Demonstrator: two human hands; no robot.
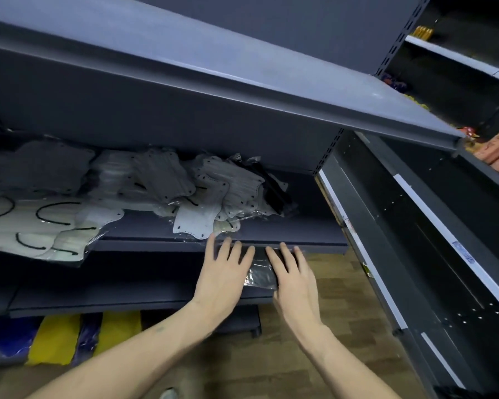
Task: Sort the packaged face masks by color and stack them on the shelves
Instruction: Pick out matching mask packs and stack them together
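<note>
Both hands lie flat with straight, spread fingers on a dark mask pack in crinkly clear film: left hand, right hand. The pack sits at the front lip of the matte grey metal shelf (its edges partly hidden). Behind, scalloped grey packs and white packs lie heaped.

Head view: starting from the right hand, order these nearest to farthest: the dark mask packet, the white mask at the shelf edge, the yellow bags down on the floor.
1. Dark mask packet: under the right hand, between both hands.
2. White mask: upper left, on the shelf edge.
3. Yellow bags: far lower left, beneath the bottom shelf.
</note>
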